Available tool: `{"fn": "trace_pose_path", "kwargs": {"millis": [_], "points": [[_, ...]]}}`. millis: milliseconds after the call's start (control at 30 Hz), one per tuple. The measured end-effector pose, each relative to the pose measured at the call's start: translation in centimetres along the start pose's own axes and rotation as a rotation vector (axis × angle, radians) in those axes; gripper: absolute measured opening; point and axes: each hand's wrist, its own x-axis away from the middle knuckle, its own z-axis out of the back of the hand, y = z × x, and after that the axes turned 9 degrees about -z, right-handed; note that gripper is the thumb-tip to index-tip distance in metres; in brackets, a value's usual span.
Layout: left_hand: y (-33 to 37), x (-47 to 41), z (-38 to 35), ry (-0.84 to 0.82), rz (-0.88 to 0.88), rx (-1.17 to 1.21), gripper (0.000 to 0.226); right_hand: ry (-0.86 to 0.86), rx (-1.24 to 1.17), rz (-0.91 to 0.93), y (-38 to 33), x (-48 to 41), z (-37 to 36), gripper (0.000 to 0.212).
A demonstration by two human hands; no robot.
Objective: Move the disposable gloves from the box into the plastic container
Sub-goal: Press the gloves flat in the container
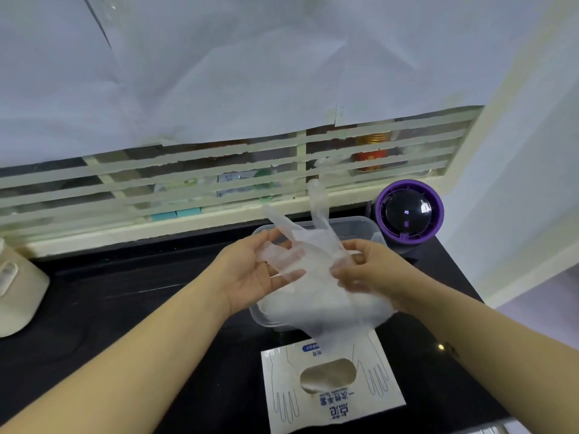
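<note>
Glove [313, 255], thin clear film, is held spread above the plastic container [360, 221] toward the back edge of the desk [141, 292]. The left hand [250, 270] pinches its finger end, and the right hand [369, 270] has its fingers [355, 245] curled on the palm section. Judged featherlight, limp and slippery, it is best gripped bunched or at the cuff. The container's contents are hazy behind the film. The box [332, 399] at the front edge shows little through its slot.

A black table [125, 292] lies below a white barred grille [219, 170], whose upper part is covered with white paper [219, 73]. Behind the bars are a red can [372, 158] and teal boxes [175, 213]. A purple round device [407, 211] sits far right on the table, a cream appliance [18, 286] at its left edge.
</note>
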Motion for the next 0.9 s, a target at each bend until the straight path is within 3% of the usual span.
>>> {"fn": "trace_pose_path", "kwargs": {"millis": [133, 267, 367, 467, 600, 700, 800, 900], "points": [[1.0, -0.1, 0.9, -0.038, -0.003, 0.01, 0.04, 0.078, 0.023, 0.024, -0.5, -1.8, -0.2, 0.01], [1.7, -0.4, 1.7, -0.014, -0.051, -0.012, 0.04, 0.099, -0.311, -0.11, -1.3, -3.0, -1.3, 0.028], [1.2, -0.4, 2.5, 0.003, -0.085, -0.104, 0.04, 0.126, -0.321, -0.129, -1.8, -3.0, -1.5, 0.043], [0.3, -0.1, 3.0, -0.111, -0.064, -0.338, 0.05, 0.126, -0.305, -0.125, -2.2, -2.9, -1.6, 0.049], [-1.0, 0.3, 2.8, -0.317, -0.081, -0.912, 0.068, 0.091, -0.275, -0.121, -2.5, -3.1, -1.1, 0.058], [-1.3, 0.3, 2.2, -0.324, -0.138, -1.167, 0.055, 0.028, -0.2, -0.086, -2.9, -3.0, -0.2, 0.047], [-1.6, -0.4, 1.6, -0.314, -0.175, -1.177, 0.022, -0.07, 0.016, -0.101, -3.7, -2.4, 0.5, 0.026], [-1.5, -0.9, 1.1, -0.299, -0.186, -1.152, 0.01, -0.016, 0.158, -0.089, -4.9, -2.0, 0.8, 0.019]]}}
